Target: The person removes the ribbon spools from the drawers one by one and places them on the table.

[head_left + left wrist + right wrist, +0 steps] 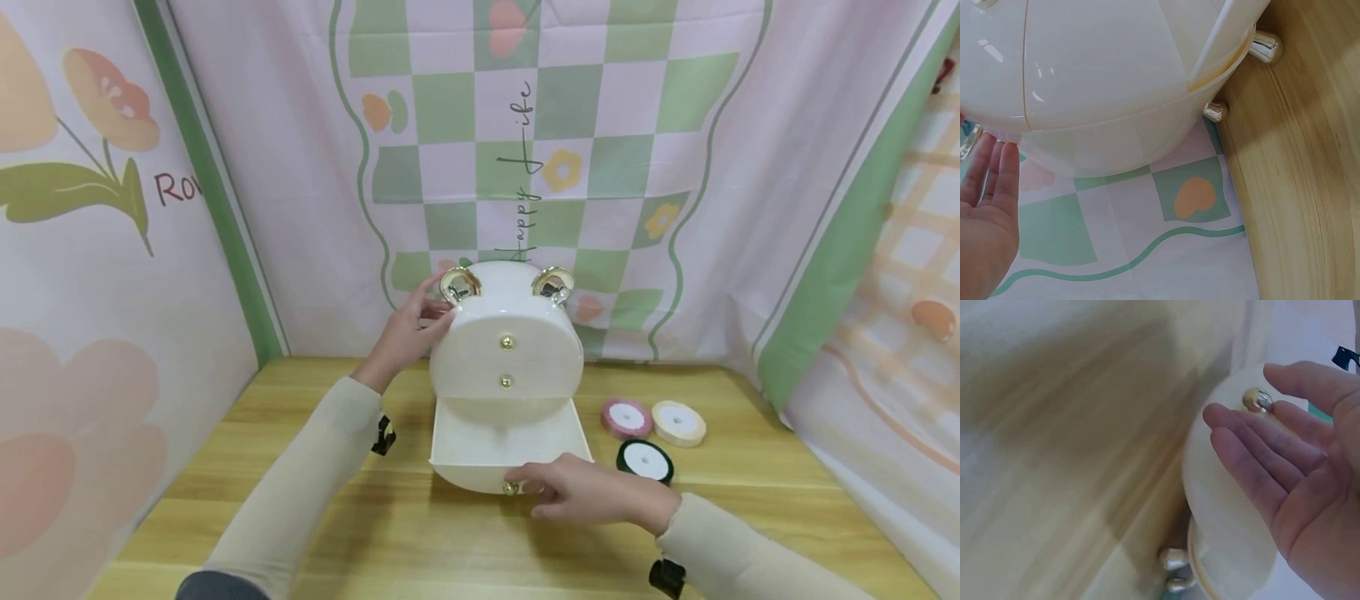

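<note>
A glossy white storage box [506, 292] with gold bear-like ears stands at the back of the table, its lower drawer [504, 429] pulled out towards me. My left hand [408, 333] rests against the box's upper left side by one ear, fingers fairly straight, as the left wrist view also shows. At the drawer front, my right hand [573, 490] is beside the gold knob [1257, 400]. The index fingertip touches or nearly touches the knob, while the thumb stands apart from it and the other fingers are loosely extended.
Right of the box lie three ribbon rolls: a pink one [626, 418], a cream one [678, 422] and a dark green one [645, 461]. A patterned cloth [630, 100] hangs directly behind the box. Under everything is a wood-grain table [360, 533].
</note>
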Demonstrator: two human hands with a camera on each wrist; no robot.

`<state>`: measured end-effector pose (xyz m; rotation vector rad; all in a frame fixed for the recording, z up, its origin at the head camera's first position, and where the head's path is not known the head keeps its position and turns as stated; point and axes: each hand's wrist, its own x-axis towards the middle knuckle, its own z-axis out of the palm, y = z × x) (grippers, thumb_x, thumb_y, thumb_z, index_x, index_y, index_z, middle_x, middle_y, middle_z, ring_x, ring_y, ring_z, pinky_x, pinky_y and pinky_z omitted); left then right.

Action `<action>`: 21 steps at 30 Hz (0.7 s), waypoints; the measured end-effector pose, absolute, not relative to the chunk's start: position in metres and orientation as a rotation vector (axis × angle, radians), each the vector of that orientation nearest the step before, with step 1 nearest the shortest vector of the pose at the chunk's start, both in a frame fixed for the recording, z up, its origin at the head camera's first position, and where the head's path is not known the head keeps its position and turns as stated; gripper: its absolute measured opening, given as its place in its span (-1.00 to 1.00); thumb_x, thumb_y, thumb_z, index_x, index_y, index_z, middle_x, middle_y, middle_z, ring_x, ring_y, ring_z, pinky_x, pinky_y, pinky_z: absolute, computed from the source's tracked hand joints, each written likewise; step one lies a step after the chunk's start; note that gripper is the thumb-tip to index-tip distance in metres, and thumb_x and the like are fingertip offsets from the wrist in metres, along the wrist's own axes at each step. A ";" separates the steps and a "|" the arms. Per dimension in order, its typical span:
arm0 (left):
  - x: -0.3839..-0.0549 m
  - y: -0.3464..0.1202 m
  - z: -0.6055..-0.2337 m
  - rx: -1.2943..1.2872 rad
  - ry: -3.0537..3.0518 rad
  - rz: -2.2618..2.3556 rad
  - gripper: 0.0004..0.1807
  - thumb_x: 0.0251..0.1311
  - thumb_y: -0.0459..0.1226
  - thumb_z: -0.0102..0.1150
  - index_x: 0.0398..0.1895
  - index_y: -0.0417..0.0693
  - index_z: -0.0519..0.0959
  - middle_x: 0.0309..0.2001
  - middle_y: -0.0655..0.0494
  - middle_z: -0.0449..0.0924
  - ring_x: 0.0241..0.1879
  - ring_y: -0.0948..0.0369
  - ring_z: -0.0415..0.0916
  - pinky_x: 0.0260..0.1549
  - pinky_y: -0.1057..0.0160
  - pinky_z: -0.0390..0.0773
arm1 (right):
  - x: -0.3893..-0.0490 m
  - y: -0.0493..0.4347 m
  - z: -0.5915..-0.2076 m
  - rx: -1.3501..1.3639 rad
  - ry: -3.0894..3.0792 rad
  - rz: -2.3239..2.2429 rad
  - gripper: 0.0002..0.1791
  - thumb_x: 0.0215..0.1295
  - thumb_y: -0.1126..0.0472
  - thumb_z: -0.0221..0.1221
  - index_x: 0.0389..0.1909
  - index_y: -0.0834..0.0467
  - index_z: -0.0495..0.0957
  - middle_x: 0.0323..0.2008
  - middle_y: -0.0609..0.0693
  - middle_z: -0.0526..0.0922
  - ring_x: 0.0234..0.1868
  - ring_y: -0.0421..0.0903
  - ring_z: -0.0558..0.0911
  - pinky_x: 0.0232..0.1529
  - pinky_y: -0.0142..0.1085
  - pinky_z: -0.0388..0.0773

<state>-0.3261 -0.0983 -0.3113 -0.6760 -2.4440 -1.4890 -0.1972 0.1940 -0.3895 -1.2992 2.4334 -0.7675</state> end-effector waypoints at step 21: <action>-0.326 -0.098 -0.311 -0.680 -2.444 -1.490 -0.24 0.44 -0.10 0.15 0.56 0.58 0.03 0.13 0.10 0.56 0.08 0.13 0.53 0.02 0.10 0.62 | -0.197 0.180 -0.415 -1.324 2.635 -0.907 -0.69 0.31 0.32 0.32 0.06 0.09 0.66 -0.18 -0.05 0.76 -0.20 -0.33 0.66 -0.20 -0.37 0.66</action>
